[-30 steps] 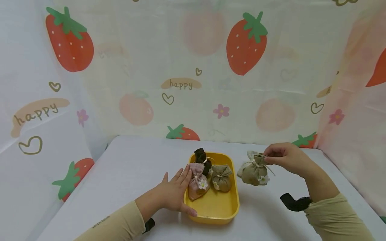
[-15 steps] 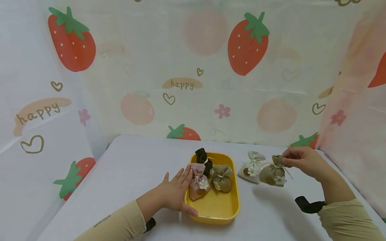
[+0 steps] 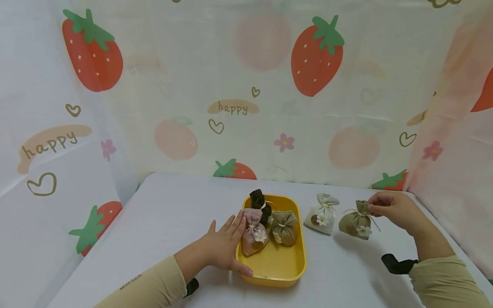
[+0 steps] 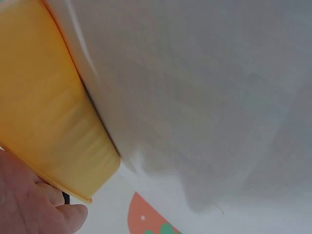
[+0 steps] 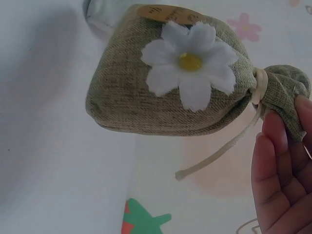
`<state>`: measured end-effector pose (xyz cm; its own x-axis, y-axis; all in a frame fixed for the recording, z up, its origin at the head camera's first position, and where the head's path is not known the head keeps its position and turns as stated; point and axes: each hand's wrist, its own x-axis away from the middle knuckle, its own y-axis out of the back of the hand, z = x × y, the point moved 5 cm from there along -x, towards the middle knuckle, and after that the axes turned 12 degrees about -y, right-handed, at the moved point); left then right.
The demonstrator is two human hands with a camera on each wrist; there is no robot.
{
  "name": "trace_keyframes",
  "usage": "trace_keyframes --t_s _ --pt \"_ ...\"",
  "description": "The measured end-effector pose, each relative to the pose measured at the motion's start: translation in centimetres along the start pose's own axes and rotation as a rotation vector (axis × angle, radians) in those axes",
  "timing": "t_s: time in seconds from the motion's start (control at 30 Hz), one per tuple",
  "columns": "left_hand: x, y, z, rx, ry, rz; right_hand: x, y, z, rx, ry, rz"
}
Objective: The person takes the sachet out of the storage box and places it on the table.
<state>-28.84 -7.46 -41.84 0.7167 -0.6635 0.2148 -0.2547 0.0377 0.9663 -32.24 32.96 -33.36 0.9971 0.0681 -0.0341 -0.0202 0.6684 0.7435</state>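
Between the thumb and fingers of my right hand [image 3: 398, 211] a green-brown drawstring sachet [image 3: 355, 223] is pinched by its gathered top. In the right wrist view that sachet [image 5: 165, 83] shows a white flower, a brown tag and a loose cord. My left hand [image 3: 223, 244] lies with straight, spread fingers along the left rim of a yellow tray [image 3: 275, 267]. A pink sachet [image 3: 253, 235], a black sachet [image 3: 259, 205] and a brown sachet [image 3: 284, 229] sit in the tray. The left wrist view shows the tray's outer wall [image 4: 53, 102] beside the hand.
A pale cream sachet [image 3: 321, 216] with a white flower stands on the white table [image 3: 185, 201], between the tray and my right hand. Printed strawberry curtains [image 3: 246, 85] close off the back and both sides.
My right hand has carried the green-brown sachet to the right and slightly lower, away from the cream sachet, which it partly covered before. My left hand keeps its place on the tray.
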Motion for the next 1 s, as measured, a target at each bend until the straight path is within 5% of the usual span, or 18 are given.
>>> trace_keyframes --t_s 0.3,1.0 --pt "0.2 0.2 -0.1 0.009 0.002 -0.01 -0.9 -0.9 -1.9 -0.015 -0.11 0.006" --pt "0.1 0.1 -0.1 0.007 -0.001 -0.008 -1.8 -3.4 -2.9 -0.06 -0.16 0.075"
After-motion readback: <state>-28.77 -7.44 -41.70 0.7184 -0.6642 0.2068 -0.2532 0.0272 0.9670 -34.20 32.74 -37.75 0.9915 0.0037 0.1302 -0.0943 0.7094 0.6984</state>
